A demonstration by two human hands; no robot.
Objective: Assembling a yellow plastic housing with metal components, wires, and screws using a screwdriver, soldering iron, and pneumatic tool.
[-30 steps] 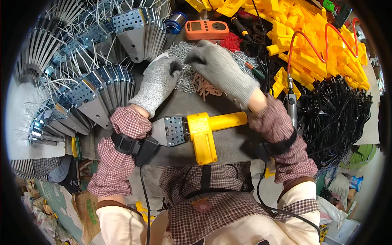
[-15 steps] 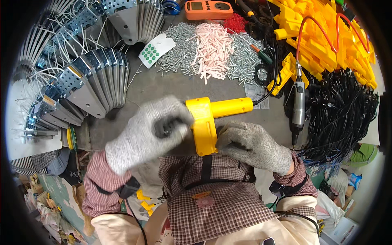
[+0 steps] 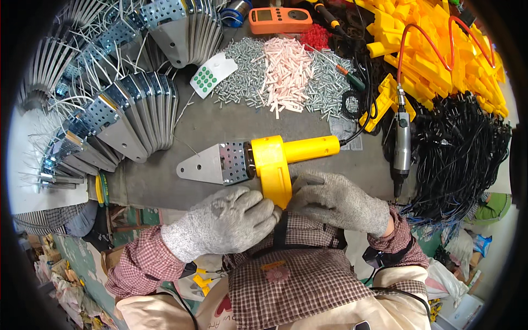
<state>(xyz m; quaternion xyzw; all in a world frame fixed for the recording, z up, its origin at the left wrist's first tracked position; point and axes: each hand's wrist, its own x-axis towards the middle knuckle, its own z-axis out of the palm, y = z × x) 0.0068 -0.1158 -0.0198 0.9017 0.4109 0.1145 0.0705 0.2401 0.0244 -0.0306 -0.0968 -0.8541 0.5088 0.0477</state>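
A yellow-handled pipe welder (image 3: 273, 170) lies over the near part of the workbench, its handle pointing right. From its left side sticks a perforated metal guard with a flat grey tapered heating plate (image 3: 201, 166). A black cord leaves the handle's end. My left hand (image 3: 234, 223), in a grey knit glove, has its fingers curled against the near end of the yellow housing. On the other side of that end, my right hand (image 3: 341, 201), gloved too, is closed with bent fingers touching the housing. Whatever lies between the fingertips is hidden.
Heating plates with perforated guards (image 3: 124, 124) stand in rows at left. Heaped at the back are silver screws (image 3: 242, 69) and pale pink plugs (image 3: 286, 71). An orange meter (image 3: 280, 21) sits behind them. A power screwdriver (image 3: 402, 143) hangs at right, beside yellow housings (image 3: 440, 49) and black cords (image 3: 456, 154).
My left hand has moved from over the heating plate down to the housing's near end, uncovering the plate and guard. The right hand has hardly moved.
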